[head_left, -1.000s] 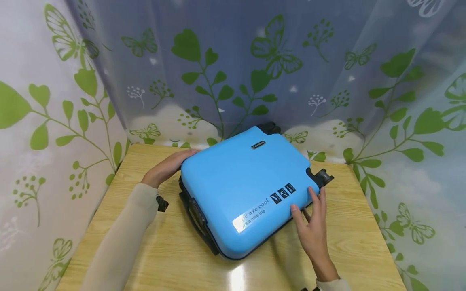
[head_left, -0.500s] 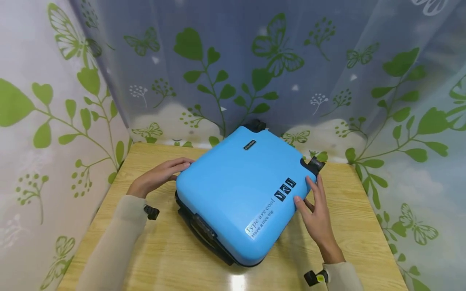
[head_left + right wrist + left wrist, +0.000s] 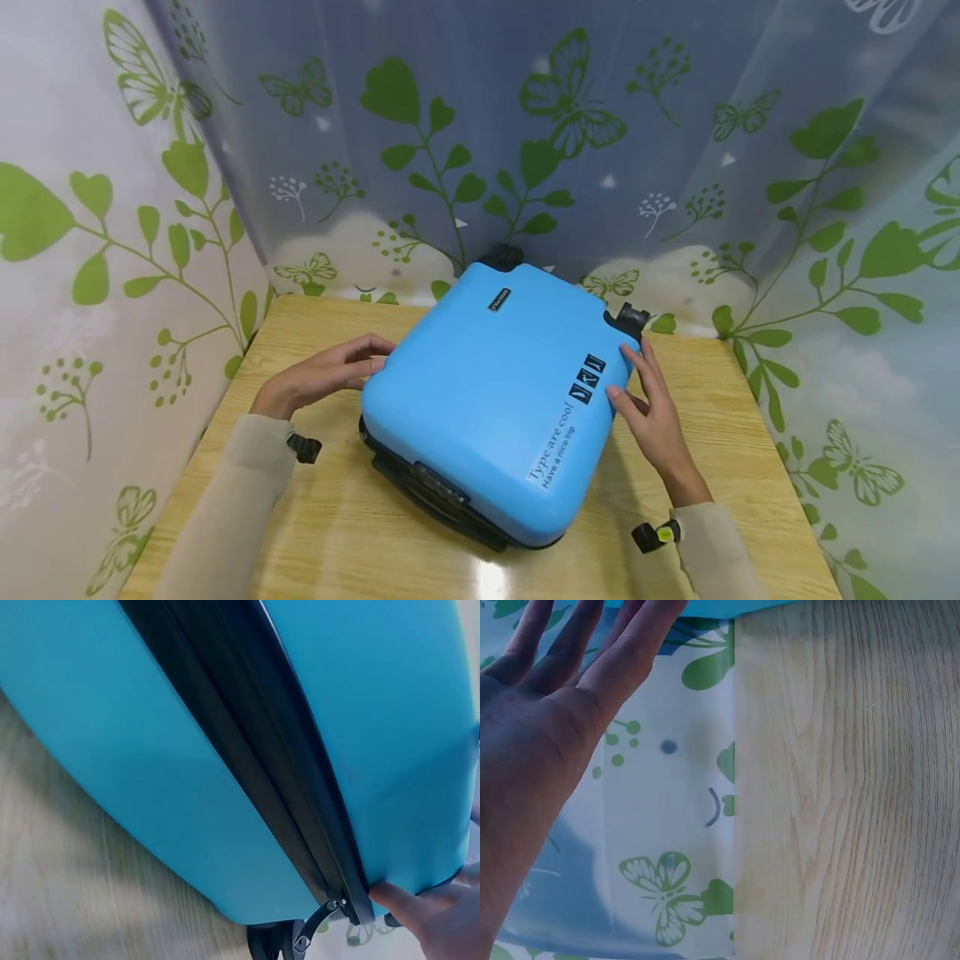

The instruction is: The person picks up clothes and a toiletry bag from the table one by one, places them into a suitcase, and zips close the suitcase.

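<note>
A light blue hard-shell suitcase (image 3: 472, 375) lies on its broad side, turned at an angle, with printed lettering on its top face. Its black carry handle (image 3: 438, 504) faces the near left, and black wheels (image 3: 630, 317) show at the far end. At the suitcase's left edge my left hand (image 3: 322, 377) touches the shell with extended fingers. My right hand (image 3: 656, 417) rests against the opposite side, its thumb and fingers spread along the edge. In the right wrist view, a fingertip (image 3: 390, 898) touches the blue shell beside the black middle seam (image 3: 255, 750).
The suitcase is on a light wooden table (image 3: 330, 517). Curtains (image 3: 300, 183) printed with green leaves and butterflies close in the back and both sides, right behind the far wheels. Dark wrist cameras (image 3: 303, 448) are strapped to both wrists.
The suitcase has turned counterclockwise in the head view: its wheel end swung left and its handle end right. My left hand shifted left and nearer; the right moved slightly up alongside it.
</note>
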{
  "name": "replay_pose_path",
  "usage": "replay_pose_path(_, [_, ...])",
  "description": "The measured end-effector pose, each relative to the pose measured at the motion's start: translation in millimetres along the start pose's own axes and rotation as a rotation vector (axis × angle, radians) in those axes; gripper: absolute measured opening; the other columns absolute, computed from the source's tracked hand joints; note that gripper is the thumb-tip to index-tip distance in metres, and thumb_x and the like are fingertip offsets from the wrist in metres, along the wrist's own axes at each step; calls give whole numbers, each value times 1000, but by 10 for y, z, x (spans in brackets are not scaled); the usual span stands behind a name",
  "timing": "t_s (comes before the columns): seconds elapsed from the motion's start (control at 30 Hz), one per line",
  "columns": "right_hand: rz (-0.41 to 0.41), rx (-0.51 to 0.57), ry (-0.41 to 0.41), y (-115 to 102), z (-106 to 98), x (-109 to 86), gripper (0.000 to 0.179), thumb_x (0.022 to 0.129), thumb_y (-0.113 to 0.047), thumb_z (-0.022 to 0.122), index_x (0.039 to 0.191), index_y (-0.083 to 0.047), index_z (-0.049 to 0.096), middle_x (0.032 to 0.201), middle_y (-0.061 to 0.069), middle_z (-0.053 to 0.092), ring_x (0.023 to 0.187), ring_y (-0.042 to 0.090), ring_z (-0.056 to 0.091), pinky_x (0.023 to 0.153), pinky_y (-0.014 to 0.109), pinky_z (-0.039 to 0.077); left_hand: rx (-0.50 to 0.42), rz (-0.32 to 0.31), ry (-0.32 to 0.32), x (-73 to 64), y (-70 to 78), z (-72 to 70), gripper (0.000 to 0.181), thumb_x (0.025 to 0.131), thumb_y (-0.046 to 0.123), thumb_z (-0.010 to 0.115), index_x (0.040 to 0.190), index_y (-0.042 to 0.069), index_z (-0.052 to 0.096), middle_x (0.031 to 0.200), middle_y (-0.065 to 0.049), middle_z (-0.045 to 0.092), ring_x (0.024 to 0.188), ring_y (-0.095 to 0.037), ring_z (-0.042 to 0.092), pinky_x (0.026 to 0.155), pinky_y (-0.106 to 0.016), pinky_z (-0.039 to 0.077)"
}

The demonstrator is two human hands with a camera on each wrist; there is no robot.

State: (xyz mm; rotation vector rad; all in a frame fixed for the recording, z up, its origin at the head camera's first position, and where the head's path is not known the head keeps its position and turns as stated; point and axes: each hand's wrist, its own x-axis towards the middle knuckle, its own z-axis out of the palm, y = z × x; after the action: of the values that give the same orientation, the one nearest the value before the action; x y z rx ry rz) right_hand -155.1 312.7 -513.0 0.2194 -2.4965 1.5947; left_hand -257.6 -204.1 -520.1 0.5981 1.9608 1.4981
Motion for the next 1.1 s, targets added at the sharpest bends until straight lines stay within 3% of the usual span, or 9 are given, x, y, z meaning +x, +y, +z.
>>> replay_pose_path(0.2, [1,24,-32,59,-11,206,63,113,-16,60,171,-17,38,185,-2,1,171,37,6,123,78,28,-43,34,-54,-71,6,45,60,116,22,50,173,28,31,179,-8,28,157,-40,43,114,-52,52])
replay_pose_path(0.37, [8,48,-65,94,-2,412,61,113,-19,60,171,-19,39,185,-3,4,172,32,3,127,76,23,-86,49,-70,-118,17,84,68,114,19,54,174,32,25,181,-2,22,159,-38,40,110,-48,56])
replay_pose_path(0.6, [-34,30,-125,146,6,689,60,113,-20,59,170,-18,40,185,-3,8,172,31,5,134,69,11,-84,55,-42,-160,-3,137,72,112,23,58,174,39,23,181,-2,22,164,-42,30,114,-54,53])
replay_pose_path(1.1, [-19,13,-222,132,38,1062,61,114,-29,57,171,-20,39,185,-4,6,172,26,2,136,64,8,-94,51,31,-267,26,275,76,112,21,60,175,37,21,182,-1,18,165,-43,28,115,-58,52])
